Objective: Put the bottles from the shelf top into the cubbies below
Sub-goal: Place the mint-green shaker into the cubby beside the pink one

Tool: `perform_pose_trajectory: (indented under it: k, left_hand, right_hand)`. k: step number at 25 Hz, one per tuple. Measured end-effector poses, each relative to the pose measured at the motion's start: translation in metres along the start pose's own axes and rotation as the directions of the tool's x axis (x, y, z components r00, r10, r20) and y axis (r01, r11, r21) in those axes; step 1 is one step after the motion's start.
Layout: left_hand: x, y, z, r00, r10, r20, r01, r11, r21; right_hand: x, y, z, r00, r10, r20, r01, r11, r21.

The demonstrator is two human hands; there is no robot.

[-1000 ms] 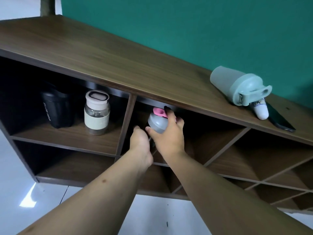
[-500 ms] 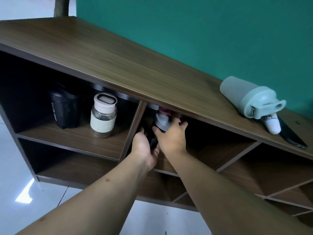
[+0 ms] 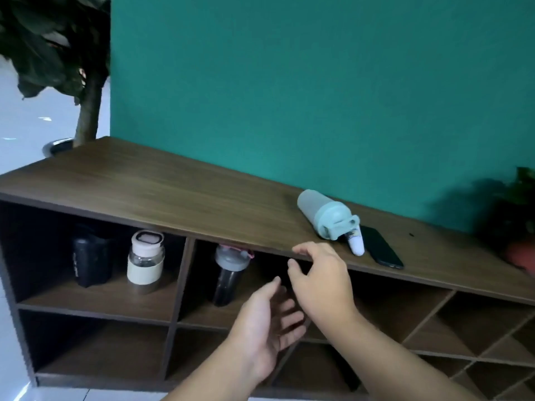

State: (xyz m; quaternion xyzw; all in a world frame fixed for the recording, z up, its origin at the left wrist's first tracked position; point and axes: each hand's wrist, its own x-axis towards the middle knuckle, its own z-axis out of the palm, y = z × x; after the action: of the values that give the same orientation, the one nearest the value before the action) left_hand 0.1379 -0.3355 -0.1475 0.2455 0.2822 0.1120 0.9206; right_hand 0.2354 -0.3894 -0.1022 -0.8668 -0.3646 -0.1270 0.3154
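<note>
A dark bottle with a grey lid and pink tab [image 3: 227,277] stands upright in the upper middle cubby. Both hands are out in front of that cubby and hold nothing. My left hand [image 3: 267,325] is open, palm turned right. My right hand [image 3: 320,280] is open with curled fingers just below the shelf top's front edge. On the shelf top [image 3: 173,195] a pale green shaker bottle [image 3: 325,214] lies on its side, and a small white bottle [image 3: 356,244] lies against its lid. In the upper left cubby stand a black bottle [image 3: 89,256] and a glass bottle with a cream sleeve [image 3: 145,261].
A black phone [image 3: 380,250] lies on the shelf top beside the small white bottle. A potted plant [image 3: 521,227] stands at the shelf's right end. A tree in a pot [image 3: 86,111] stands beyond the left end. Diagonal cubbies [image 3: 434,328] fill the right side.
Both hands let go of the grey-lidded bottle, which now stands in the middle cubby, and drew back to the right. The view rose and tilted up.
</note>
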Motion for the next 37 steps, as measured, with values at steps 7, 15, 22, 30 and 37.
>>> perform_pose_trajectory:
  k: [7, 15, 22, 30, 37]
  left_hand:
    - [0.001, 0.038, 0.086, 0.997, 0.064, 0.047, -0.064, 0.998, 0.015]
    - [0.029, 0.076, 0.086, 1.0, 0.016, 0.015, -0.016, 1.0, -0.003]
    - [-0.008, 0.079, 0.046, 0.998, 0.063, 0.029, -0.062, 0.997, -0.04]
    - [-0.047, 0.03, -0.048, 0.957, 0.114, -0.266, -0.155, 0.978, -0.137]
    - [0.005, -0.033, -0.118, 0.932, 0.069, -0.355, -0.19, 0.929, -0.317]
  right_hand:
    - [0.095, 0.043, -0.036, 0.989, 0.145, -0.02, -0.145, 0.957, -0.252]
    - [0.138, 0.055, 0.022, 0.989, 0.147, -0.005, -0.124, 0.814, -0.568]
    - [0.062, -0.006, -0.017, 0.98, -0.188, -0.067, 0.179, 0.977, -0.116]
    - [-0.08, -0.02, -0.031, 0.869, -0.389, 0.306, 0.41, 0.912, -0.002]
    - [-0.103, -0.033, 0.058, 0.881, 0.389, 0.268, -0.403, 0.915, -0.003]
